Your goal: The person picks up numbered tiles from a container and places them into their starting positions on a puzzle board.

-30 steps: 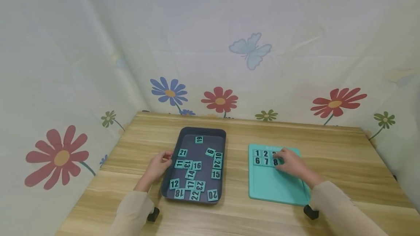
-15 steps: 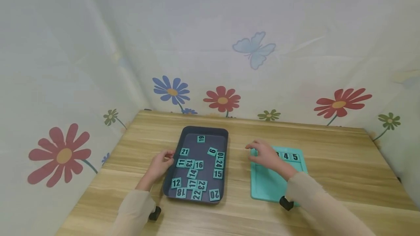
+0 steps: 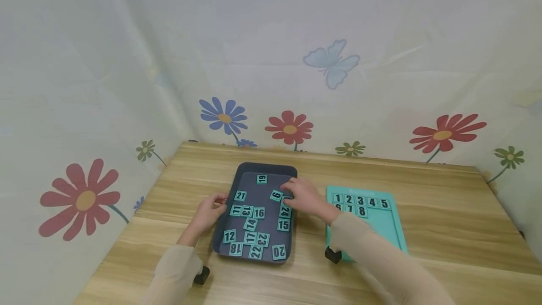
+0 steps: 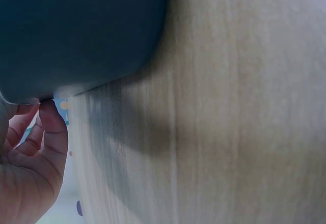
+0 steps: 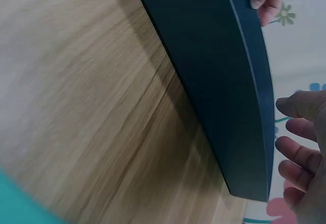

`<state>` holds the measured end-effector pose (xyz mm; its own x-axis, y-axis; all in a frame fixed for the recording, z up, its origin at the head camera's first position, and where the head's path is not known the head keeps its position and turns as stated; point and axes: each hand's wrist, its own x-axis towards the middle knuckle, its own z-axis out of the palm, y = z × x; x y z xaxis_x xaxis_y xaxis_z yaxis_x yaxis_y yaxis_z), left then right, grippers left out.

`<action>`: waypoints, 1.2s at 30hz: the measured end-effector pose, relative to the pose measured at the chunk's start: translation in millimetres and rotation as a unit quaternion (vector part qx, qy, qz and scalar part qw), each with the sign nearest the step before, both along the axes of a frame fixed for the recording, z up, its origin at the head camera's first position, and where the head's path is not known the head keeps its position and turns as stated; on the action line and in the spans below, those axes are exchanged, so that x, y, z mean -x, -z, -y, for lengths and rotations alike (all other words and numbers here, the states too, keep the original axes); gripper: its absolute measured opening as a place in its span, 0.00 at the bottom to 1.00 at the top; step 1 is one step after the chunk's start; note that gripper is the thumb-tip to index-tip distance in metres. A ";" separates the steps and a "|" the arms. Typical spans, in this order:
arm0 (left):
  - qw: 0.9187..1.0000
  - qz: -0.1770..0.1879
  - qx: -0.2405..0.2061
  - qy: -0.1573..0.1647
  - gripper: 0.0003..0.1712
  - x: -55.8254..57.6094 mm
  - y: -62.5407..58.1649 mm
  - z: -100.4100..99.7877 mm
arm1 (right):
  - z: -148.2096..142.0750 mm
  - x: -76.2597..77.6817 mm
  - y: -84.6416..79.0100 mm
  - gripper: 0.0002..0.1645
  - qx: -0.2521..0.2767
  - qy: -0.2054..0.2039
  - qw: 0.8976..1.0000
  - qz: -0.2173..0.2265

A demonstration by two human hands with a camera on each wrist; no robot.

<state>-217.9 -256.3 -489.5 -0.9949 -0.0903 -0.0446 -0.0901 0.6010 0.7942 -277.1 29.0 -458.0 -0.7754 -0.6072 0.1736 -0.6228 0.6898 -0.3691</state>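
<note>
Head view: only this camera is showing the printed numbers, with the dark tray (image 3: 258, 193) and teal board (image 3: 387, 222) lying apart on the wooden bench (image 3: 313, 267).
Left wrist view: showing the tray's outer wall up close, with thumb and fingers meeting at its rim.
Right wrist view: showing the tray's long outer wall and the gaps between the near fingers, which the head view is giving only from above.
Tray: holding loose numbered tiles (image 3: 250, 237) at mixed angles; 19 and 21 are lying toward the far end, 24 and 15 along the right side, 20 by the near right corner.
Board: carrying 1 to 5 in its far row, with 6, 7 and 8 sitting below.
Left hand (image 3: 208, 213): pinching the tray's left rim, the grip narrow.
Right hand (image 3: 306, 197): hovering across the right rim, fingers loosely bent and apart, gripping nothing that shows; whether it is touching a tile, I cannot tell.
Tile 9 (image 3: 276, 195): lying tilted in the tray, just beside the right fingertips.
</note>
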 end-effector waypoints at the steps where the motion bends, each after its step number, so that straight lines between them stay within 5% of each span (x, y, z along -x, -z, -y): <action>1: 1.000 -0.001 0.001 0.001 0.16 0.3 -0.3 -0.5 | 3.8 1.3 0.4 0.20 -0.012 0.001 1.000 -0.009; 6: 1.000 0.001 0.002 0.001 0.17 0.7 -2.4 -2.5 | 16.5 6.8 3.6 0.21 -0.050 0.005 0.998 -0.046; 19: 1.000 -0.001 0.002 0.000 0.16 0.3 -1.2 -2.6 | 31.4 16.9 22.9 0.24 -0.139 0.063 0.988 -0.022; 23: 1.000 -0.002 -0.001 0.001 0.16 0.0 -1.4 -2.4 | 33.0 15.2 24.1 0.19 -0.133 0.057 0.989 -0.017; 27: 1.000 0.001 -0.001 -0.002 0.16 -0.7 -1.4 -2.0 | 34.2 14.8 27.8 0.26 -0.123 0.052 0.991 -0.017; 36: 1.000 0.005 -0.008 -0.008 0.16 -1.5 -2.0 -1.7 | 38.5 13.7 36.8 0.34 -0.072 0.106 0.992 -0.011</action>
<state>-216.4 -254.6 -487.5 -0.9930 -0.1046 -0.0551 -0.1063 0.5874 0.8023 -290.8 -9.5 -494.8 -0.8849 -0.4514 0.1153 -0.4657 0.8502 -0.2454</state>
